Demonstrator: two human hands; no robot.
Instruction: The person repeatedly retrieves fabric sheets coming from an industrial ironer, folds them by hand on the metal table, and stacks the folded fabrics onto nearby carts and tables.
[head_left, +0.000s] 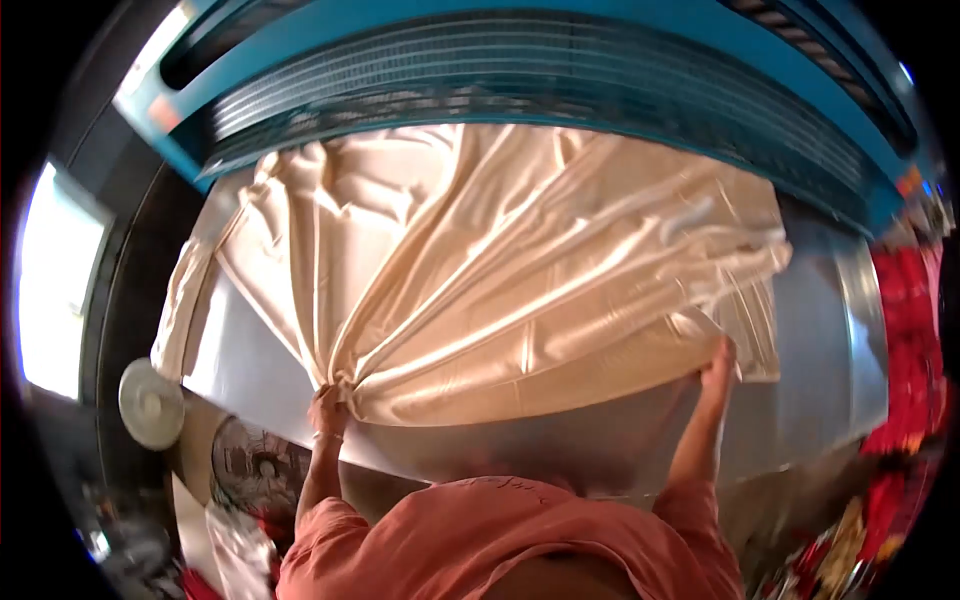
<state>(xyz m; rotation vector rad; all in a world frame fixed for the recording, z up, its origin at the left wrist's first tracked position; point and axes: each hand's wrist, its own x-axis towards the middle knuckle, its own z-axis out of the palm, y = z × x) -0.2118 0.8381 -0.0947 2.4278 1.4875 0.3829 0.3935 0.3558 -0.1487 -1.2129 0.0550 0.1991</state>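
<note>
A large sheet of shiny cream satin fabric (520, 280) lies in folds over a metal table (810, 330). My left hand (327, 410) is closed around a gathered bunch of it near the table's front edge, and long creases fan out from that grip. My right hand (718, 365) pinches the fabric's near edge farther right. Between the hands that edge hangs in a shallow curve. The far side of the cloth reaches up to a blue machine (540, 60); whether it runs underneath cannot be seen.
A fan (262, 462) stands below the table's left side, near a round pale disc (152, 404). Red fabric (905, 350) hangs or lies at the right. White cloth (240, 545) is at the lower left. A bright window (62, 285) is on the left.
</note>
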